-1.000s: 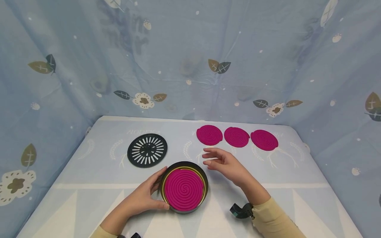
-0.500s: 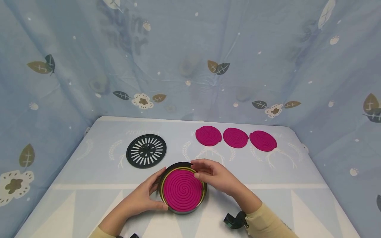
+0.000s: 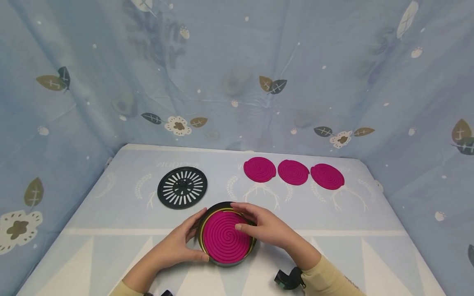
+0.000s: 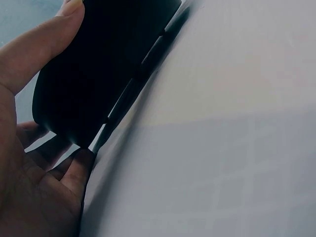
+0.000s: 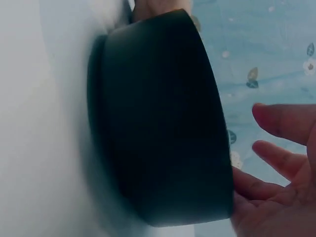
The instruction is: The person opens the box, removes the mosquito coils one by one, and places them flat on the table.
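Note:
A round dark mosquito coil holder [image 3: 218, 264] stands on the table with a magenta mosquito coil [image 3: 226, 237] lying inside its yellowish inner rim. My left hand [image 3: 181, 245] grips the holder from the left, thumb at the front and fingers round the far side. In the left wrist view, the dark side wall [image 4: 108, 59] sits between thumb and fingers. My right hand [image 3: 264, 224] hovers over the right rim, thumb above the coil and fingers at the far edge. From the right wrist view, its thumb and fingers [image 5: 279, 160] are apart; whether they touch the coil is unclear.
A black slotted round lid [image 3: 182, 188] lies behind and left of the holder. Three more magenta coils, the left one [image 3: 259, 169], the middle one [image 3: 293, 172] and the right one [image 3: 327, 176], lie in a row at the back right. A patterned blue curtain [image 3: 237, 74] encloses the table.
My right hand has moved left and toward me, from beside the holder to above its right rim. The left hand stays on the holder, which has barely moved.

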Demonstrator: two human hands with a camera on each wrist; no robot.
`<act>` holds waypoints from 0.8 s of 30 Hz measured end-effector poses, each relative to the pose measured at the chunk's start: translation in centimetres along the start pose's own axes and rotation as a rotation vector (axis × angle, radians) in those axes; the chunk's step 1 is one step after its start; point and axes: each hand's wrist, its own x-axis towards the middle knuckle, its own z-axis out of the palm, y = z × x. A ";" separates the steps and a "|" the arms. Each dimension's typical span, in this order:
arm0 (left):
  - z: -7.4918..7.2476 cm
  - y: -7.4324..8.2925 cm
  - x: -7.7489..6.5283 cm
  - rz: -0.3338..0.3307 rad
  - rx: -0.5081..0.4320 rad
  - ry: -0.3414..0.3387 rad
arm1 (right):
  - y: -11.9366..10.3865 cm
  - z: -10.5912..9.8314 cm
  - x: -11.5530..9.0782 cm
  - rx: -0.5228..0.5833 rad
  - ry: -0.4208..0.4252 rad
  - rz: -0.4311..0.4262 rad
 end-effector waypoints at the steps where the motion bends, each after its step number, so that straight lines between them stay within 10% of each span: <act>1: 0.0 0.0 0.0 0.000 -0.001 0.000 | -0.1 0.0 0.1 -0.036 -0.007 0.001; 8: -0.1 -0.1 0.0 0.016 -0.003 0.000 | -0.9 0.0 0.8 -0.259 -0.092 -0.035; 24: 0.0 0.1 0.0 -0.003 0.005 0.005 | -1.2 -0.3 0.7 -0.217 -0.006 -0.022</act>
